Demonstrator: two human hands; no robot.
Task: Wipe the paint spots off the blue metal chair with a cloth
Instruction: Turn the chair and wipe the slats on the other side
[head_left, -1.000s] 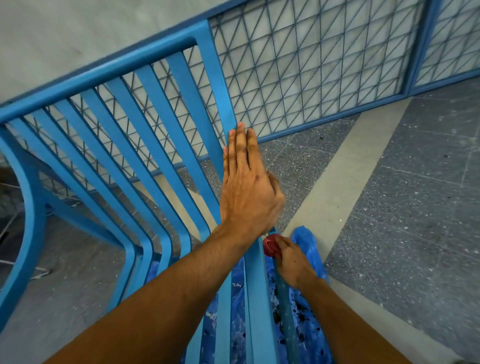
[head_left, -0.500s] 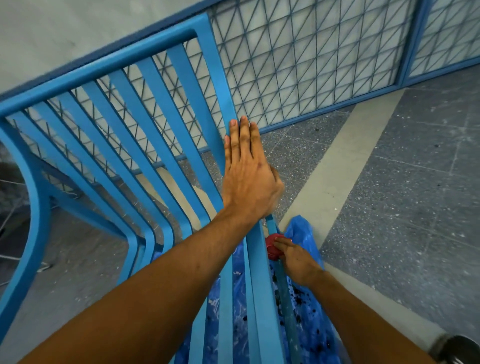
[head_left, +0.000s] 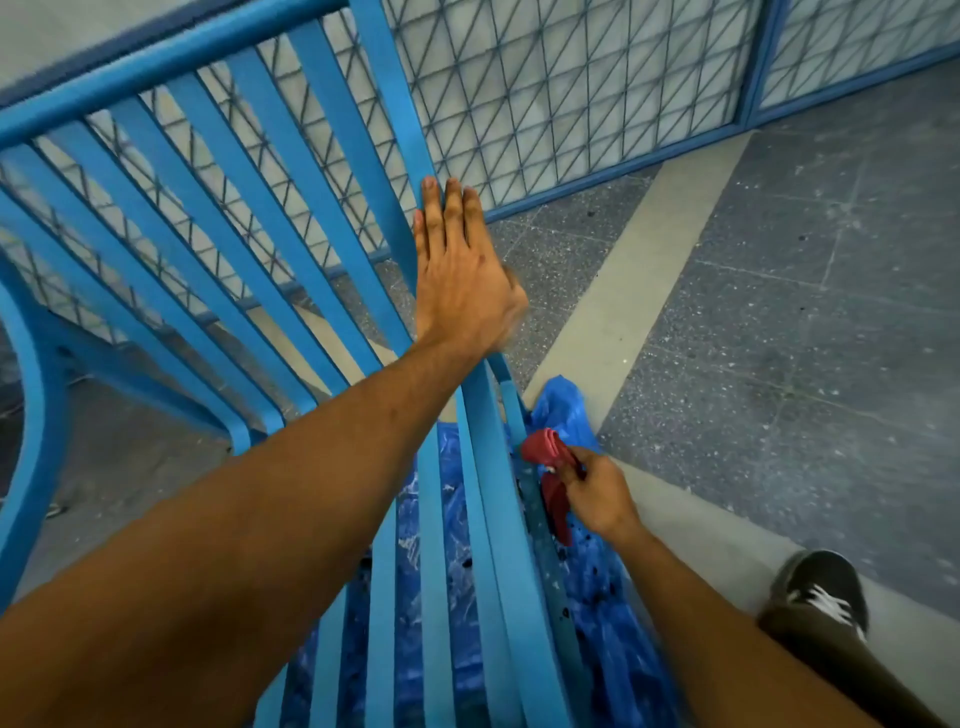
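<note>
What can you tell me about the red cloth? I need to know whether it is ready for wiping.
The red cloth is a small piece of soft fabric, bunched into a folded wad at the top with a loose tail hanging below. The right hand pinches it between fingertips and holds it against the outer side rail of the blue metal chair, above the spattered blue plastic sheet. Any stains on it cannot be made out.

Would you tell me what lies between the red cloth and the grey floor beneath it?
In the head view, a paint-spattered blue plastic sheet lies under the red cloth.

Soft even daylight, faint shadows, wide-angle edge curvature, slight motion blur
</note>
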